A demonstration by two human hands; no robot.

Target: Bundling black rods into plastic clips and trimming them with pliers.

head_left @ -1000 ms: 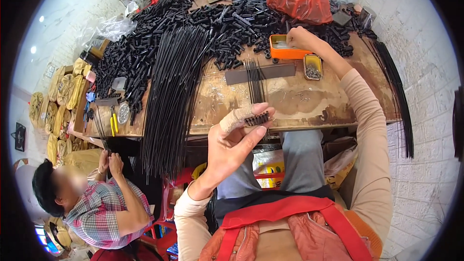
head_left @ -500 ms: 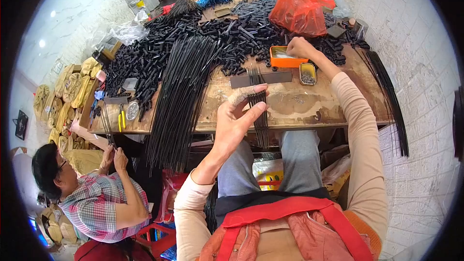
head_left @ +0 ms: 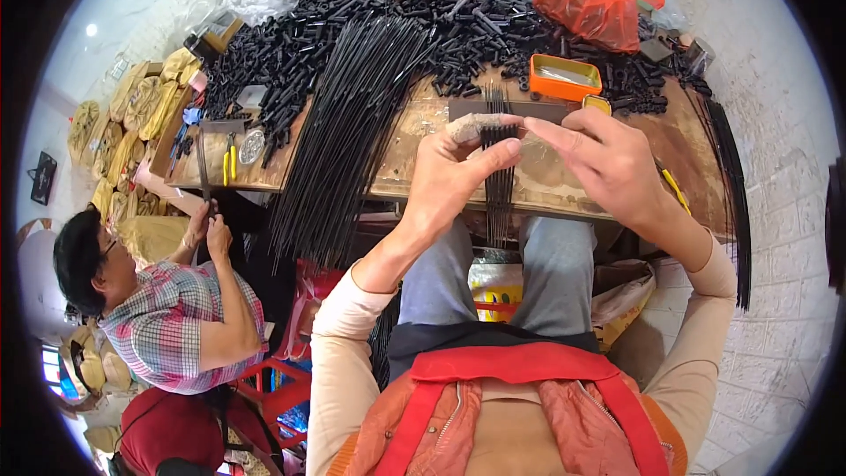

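Between its thumb and fingers, my left hand point(head_left: 445, 181) grips a small bundle of thin black rods point(head_left: 500, 198) upright over the table's front edge. A pale wrap covers its index finger. My right hand point(head_left: 617, 167) meets that fingertip from the right, thumb and index finger pinched; whatever they hold is too fine to make out. Behind the hands lies a flat grey bar point(head_left: 471, 109). Beyond it are an orange box point(head_left: 560, 91) of thin silvery pieces and a small yellow-rimmed tin point(head_left: 597, 104), partly hidden by my right hand.
Left of me, a large sheaf of black rods point(head_left: 352, 132) overhangs the table edge. A heap of short black tubes point(head_left: 458, 44) spreads behind, beside a red plastic bag point(head_left: 590, 4). More rods point(head_left: 730, 185) hang at the right. A co-worker's hands point(head_left: 211, 225) hold rods at left.
My right hand has left the orange box and come back to the left hand's fingertips. The left hand still grips the rods. The view has shifted, uncovering a yellow-handled tool on the right.
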